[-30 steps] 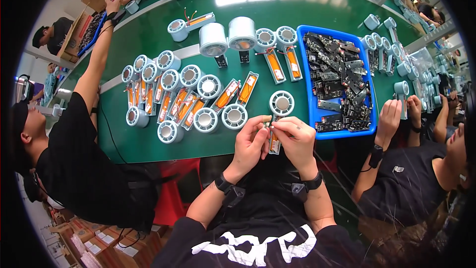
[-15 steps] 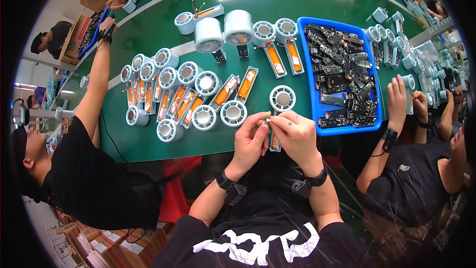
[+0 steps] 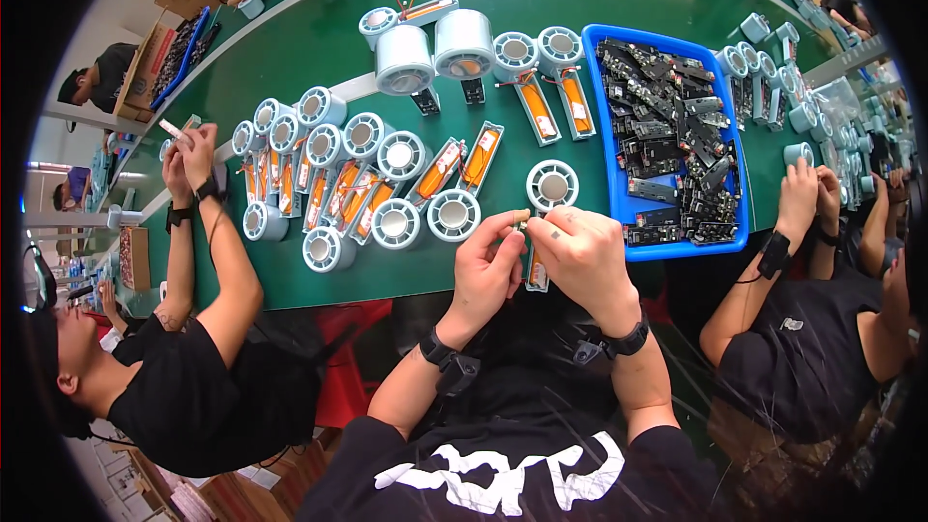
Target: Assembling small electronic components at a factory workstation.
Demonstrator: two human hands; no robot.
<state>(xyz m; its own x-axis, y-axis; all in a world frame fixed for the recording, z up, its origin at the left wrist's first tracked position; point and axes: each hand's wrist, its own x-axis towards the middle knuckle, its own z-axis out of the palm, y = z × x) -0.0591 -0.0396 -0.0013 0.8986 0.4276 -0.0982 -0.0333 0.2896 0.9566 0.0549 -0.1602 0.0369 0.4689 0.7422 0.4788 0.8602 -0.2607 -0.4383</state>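
1. Pinching a small part (image 3: 523, 226) between the fingertips of left hand (image 3: 486, 269) and right hand (image 3: 583, 253), both closed on it and nearly meeting; too small to tell its kind.
2. Working just above a pale-blue unit (image 3: 552, 186), laid with round head toward twelve o'clock and open, orange-filled handle (image 3: 536, 275) toward six, reaching about to the near edge of the bench (image 3: 406, 274).
3. Facing a blue tray (image 3: 687, 249) of black parts at two o'clock, with only a narrow gap between its rim and the unit.
4. Facing crowded units (image 3: 362, 135) at nine to ten o'clock and two upright units (image 3: 464, 43) at eleven.
5. Having open green surface at eight o'clock along the near edge, plus a bare strip at eleven, short of the upright pair.
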